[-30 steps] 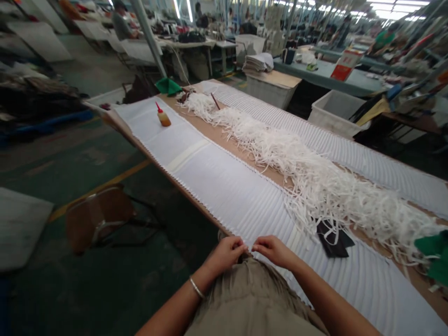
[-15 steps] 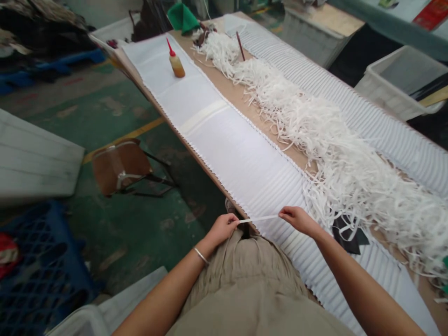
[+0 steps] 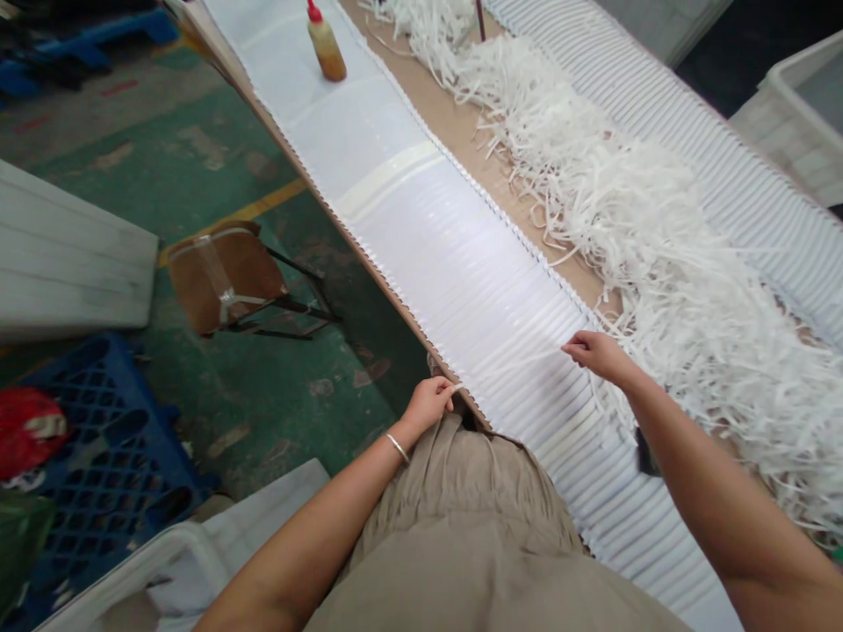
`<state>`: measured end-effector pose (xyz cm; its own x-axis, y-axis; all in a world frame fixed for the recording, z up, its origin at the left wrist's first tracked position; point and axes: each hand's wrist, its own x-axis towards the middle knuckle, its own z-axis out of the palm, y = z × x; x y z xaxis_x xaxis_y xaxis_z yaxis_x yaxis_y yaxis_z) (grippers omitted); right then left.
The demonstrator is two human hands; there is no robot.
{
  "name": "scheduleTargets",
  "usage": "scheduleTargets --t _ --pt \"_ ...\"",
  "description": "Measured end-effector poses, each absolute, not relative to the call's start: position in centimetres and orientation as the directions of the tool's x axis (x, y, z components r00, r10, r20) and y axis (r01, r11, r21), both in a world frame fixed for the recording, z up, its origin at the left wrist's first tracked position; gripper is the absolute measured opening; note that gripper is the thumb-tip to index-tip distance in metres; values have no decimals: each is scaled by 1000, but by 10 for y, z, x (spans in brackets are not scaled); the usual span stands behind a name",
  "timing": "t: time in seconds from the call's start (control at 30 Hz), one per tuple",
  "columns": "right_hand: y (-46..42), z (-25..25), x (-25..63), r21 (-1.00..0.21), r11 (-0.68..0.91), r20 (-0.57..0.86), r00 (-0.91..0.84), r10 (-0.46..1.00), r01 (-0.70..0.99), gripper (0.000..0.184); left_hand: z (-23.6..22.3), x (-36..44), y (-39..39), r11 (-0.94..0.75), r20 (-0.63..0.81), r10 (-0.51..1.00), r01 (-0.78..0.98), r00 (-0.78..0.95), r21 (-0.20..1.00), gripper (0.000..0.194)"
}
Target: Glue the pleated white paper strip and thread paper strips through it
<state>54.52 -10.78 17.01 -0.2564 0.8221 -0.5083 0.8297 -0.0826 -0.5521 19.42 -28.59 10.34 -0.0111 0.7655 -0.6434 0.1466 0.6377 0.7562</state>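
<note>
A thin white strip (image 3: 510, 367) stretches between my hands, low over a long white sheet (image 3: 454, 254) whose near part is ribbed with rows of similar strips. At the table's front edge, my left hand (image 3: 431, 399) pinches one end of the strip. My right hand (image 3: 596, 355) is closed on the other end, over the ribbed part near the sheet's far edge. A big heap of loose white strips (image 3: 659, 228) lies just beyond my right hand. A black object (image 3: 646, 456) is partly hidden beneath my right forearm.
On the sheet stands a squeeze bottle (image 3: 327, 53) of amber liquid with a red cap. Another ribbed sheet (image 3: 632, 79) runs along the table's far side. A brown stool (image 3: 227, 276), a blue pallet (image 3: 125, 439) and a white bin (image 3: 177, 562) are on my left.
My hands have moved apart, the right one going away and to the right with its strip end. The view has tilted lower, so the bottle appears nearer the top.
</note>
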Motion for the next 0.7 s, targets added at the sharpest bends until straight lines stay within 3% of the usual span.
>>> scheduleTargets --t 0.4,0.7 --pt "-60 164 551 -629 -205 -482 -169 860 750 33 106 201 -272 663 -661 748 26 -58 748 20" --pt "-17 159 558 -641 -243 -454 -104 885 728 24 94 228 -261 646 -643 737 -62 -207 761 13"
